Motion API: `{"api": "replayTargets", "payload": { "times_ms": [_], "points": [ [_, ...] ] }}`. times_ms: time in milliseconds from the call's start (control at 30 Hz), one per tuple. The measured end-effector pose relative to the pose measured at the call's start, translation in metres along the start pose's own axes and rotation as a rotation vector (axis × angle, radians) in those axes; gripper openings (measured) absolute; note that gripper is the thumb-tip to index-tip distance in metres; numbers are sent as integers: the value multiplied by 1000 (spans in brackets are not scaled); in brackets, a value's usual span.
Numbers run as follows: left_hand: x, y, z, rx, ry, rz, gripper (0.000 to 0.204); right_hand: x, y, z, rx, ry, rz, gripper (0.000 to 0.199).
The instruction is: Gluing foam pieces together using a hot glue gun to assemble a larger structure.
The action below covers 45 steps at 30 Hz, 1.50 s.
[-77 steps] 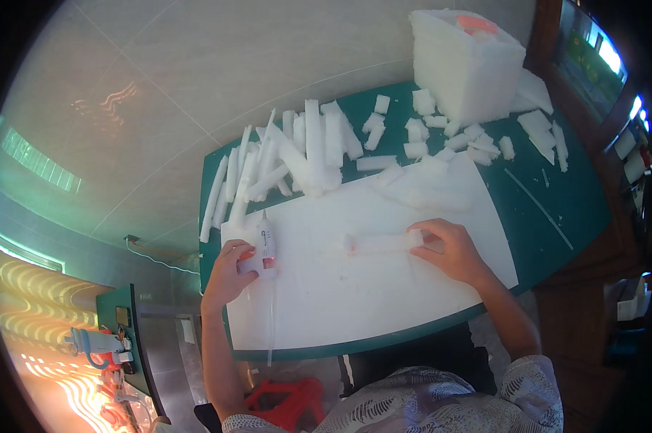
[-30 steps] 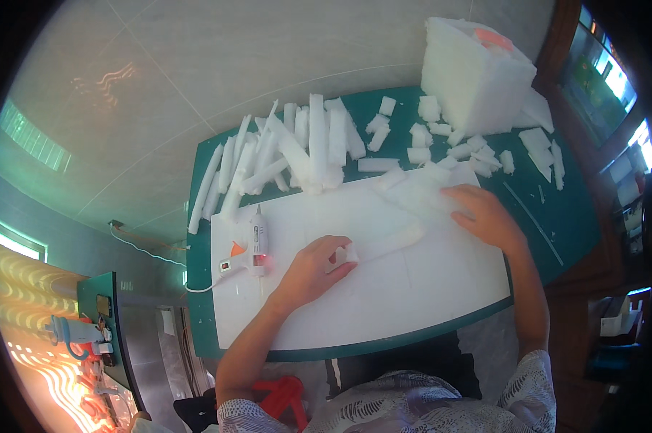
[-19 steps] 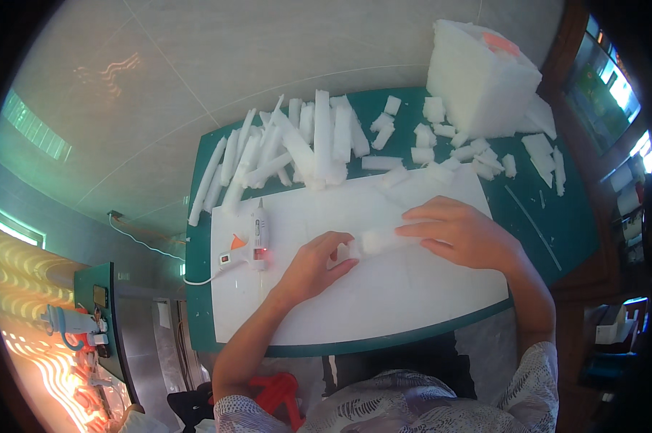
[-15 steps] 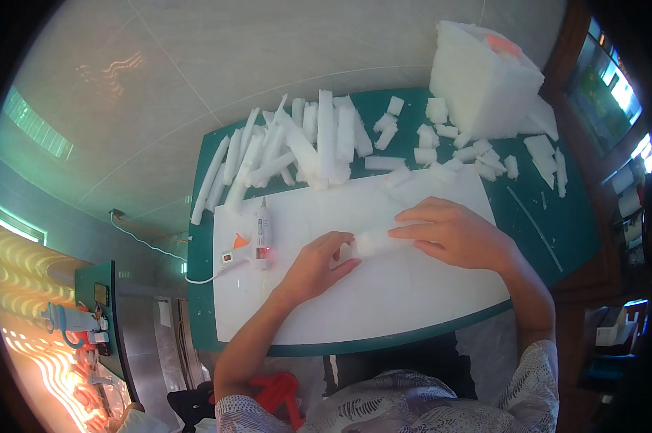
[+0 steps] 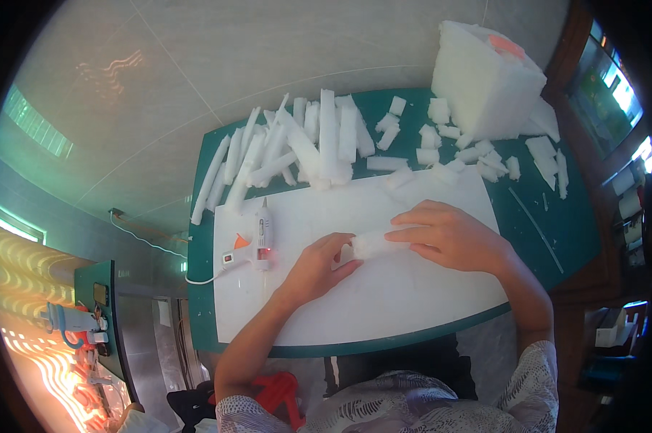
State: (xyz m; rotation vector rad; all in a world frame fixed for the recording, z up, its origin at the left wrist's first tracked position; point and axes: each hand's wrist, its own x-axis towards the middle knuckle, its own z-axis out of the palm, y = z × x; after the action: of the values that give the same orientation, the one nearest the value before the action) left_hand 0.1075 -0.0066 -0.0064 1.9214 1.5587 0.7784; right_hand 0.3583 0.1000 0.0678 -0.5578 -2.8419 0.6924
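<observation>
A short white foam piece (image 5: 371,244) rests on the white board (image 5: 412,303), between my two hands. My left hand (image 5: 317,267) curls round its left end, with thumb and fingertips against it. From the right, my right hand (image 5: 447,237) holds the other end with its fingers, which partly cover the piece. To the left of my left hand a white hot glue gun (image 5: 262,234) with an orange trigger lies on the board. A red light glows on it, and its nozzle points away from me.
Long white foam strips (image 5: 297,144) are heaped at the table's far left. Small foam scraps (image 5: 488,160) lie at far right, near a big foam block (image 5: 477,79). A thin clear stick (image 5: 536,229) lies on the green tabletop (image 5: 571,224). The glue gun's cord (image 5: 202,280) crosses the left edge.
My right hand has shifted very slightly left and nearer along the foam piece. Otherwise the hands and objects stay nearly as they were.
</observation>
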Motion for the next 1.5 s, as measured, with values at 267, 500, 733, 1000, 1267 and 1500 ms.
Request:
{"api": "replayTargets", "payload": {
  "times_ms": [267,500,733,1000,1267,1500],
  "points": [
    [0,8,0,-8,15,99,67,-1,2,2,-50,52,-68,32],
    [1,7,0,50,29,126,69,-1,4,2,-20,57,-75,33],
    [0,8,-1,6,-6,104,68,1,1,-2,1,22,-51,33],
    [1,6,0,52,5,151,66,4,-2,-2,-51,25,-77,32],
    [-1,2,1,71,52,175,67,-10,7,-8,76,70,-38,48],
    [-2,2,1,70,43,97,67,-36,22,14,332,198,251,65]
  ]
}}
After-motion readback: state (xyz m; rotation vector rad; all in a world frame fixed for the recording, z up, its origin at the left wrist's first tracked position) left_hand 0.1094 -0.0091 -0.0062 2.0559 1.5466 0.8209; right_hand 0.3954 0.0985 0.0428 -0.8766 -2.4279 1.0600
